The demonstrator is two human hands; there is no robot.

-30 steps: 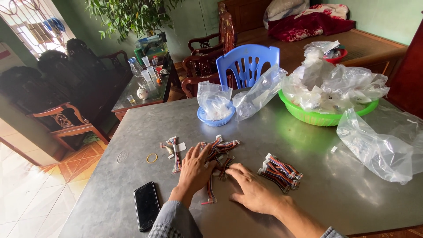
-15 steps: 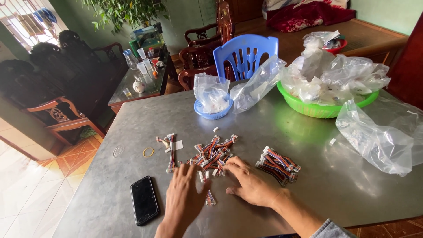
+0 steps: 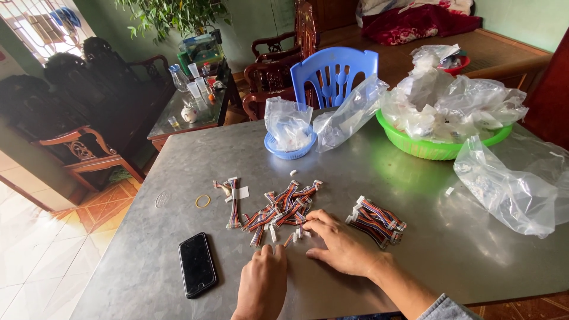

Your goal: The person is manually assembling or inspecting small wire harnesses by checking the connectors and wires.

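On the near edge of the grey surface (image 3: pixel 415 195), the left hand (image 3: pixel 262 284) and right hand (image 3: pixel 338 246) lie open, fingers touching loose multicoloured wire connectors (image 3: pixel 281 208); a bundled stack (image 3: pixel 377 220) sits just right.

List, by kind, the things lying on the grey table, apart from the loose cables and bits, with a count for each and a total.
Phone: 1
Rubber band: 1
Green basin: 1
Blue bowl: 1
Bundle of striped cables: 1
Total: 5
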